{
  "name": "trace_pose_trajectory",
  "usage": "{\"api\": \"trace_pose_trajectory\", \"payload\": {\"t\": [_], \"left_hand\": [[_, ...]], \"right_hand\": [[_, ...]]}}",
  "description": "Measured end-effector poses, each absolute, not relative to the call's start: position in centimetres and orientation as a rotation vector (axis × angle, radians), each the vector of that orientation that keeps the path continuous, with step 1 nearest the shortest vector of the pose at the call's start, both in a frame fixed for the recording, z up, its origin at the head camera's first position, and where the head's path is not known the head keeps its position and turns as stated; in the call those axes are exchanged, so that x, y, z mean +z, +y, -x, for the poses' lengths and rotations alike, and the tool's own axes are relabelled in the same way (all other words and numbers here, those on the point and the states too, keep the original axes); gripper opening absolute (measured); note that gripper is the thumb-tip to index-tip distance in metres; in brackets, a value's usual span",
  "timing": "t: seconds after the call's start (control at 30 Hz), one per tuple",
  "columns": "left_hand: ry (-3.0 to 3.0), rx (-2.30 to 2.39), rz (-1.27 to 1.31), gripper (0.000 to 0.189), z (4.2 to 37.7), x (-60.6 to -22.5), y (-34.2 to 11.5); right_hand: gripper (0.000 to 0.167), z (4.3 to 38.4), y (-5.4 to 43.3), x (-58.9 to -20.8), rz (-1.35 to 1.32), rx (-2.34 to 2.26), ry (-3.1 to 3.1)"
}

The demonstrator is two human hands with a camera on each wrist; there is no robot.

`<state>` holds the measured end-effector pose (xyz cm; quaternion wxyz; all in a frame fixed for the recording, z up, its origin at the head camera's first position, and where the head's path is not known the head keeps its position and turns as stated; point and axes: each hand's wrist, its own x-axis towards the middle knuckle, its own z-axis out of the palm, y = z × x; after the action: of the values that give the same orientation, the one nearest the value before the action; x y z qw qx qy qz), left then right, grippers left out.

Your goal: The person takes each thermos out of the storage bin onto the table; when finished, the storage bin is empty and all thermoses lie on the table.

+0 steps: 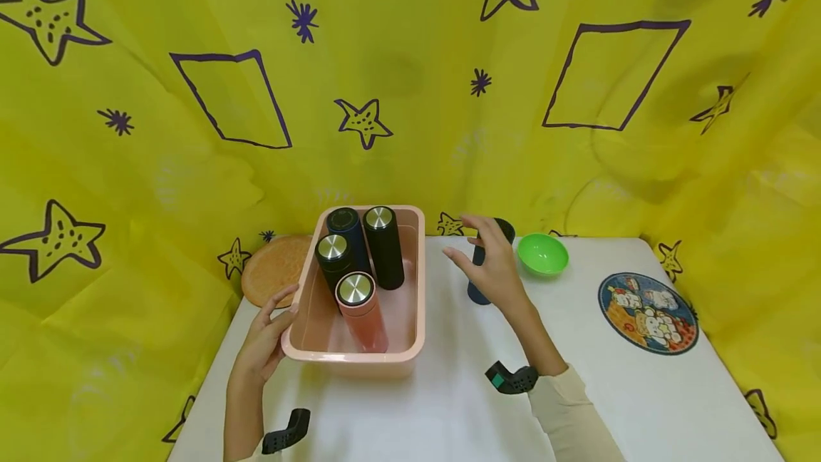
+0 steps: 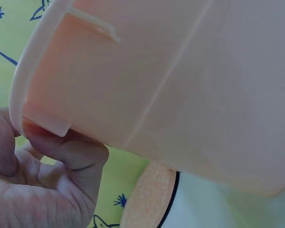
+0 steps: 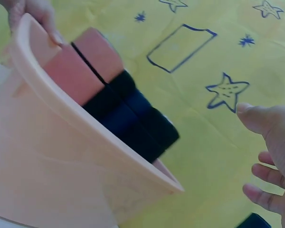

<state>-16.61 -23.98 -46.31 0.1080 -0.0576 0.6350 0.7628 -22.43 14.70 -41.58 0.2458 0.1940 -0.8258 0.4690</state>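
My left hand [image 1: 259, 342] grips the left rim of a pink plastic bin [image 1: 420, 291], its fingers curled at the edge in the left wrist view. Inside stand a pink thermos flask [image 1: 365, 323] in front, two black flasks with silver lid tops, one of them the taller black flask [image 1: 385, 255], and a navy flask [image 1: 349, 230] at the back. My right hand [image 1: 497, 266] is to the right of the bin, thumb and fingers spread apart with nothing between them. Partly hidden behind it, a dark blue cylinder [image 1: 477, 294] with a black top stands on the table.
A green bowl [image 1: 543, 255] sits at the back right of the white table [image 1: 462, 405]. Nearer the right edge lies a round mat with cartoon figures [image 1: 648, 314]. An orange-brown round board [image 1: 272, 266] is behind the bin's left side. Yellow patterned cloth [image 1: 410, 91] hangs around the table.
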Motion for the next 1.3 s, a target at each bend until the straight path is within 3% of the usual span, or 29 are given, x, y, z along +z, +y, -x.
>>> {"api": "trace_pose_trajectory", "payload": {"t": [0.67, 1.3], "left_hand": [[1.838, 2.254, 0.181, 0.039, 16.5, -46.4, -23.9], [1.839, 2.27, 0.182, 0.043, 16.4, -46.4, -24.2]], "right_hand": [[0.067, 21.7, 9.7, -43.4, -0.818, 1.586, -2.46], [0.073, 21.4, 7.0, -43.7, -0.852, 1.589, -2.525]]}}
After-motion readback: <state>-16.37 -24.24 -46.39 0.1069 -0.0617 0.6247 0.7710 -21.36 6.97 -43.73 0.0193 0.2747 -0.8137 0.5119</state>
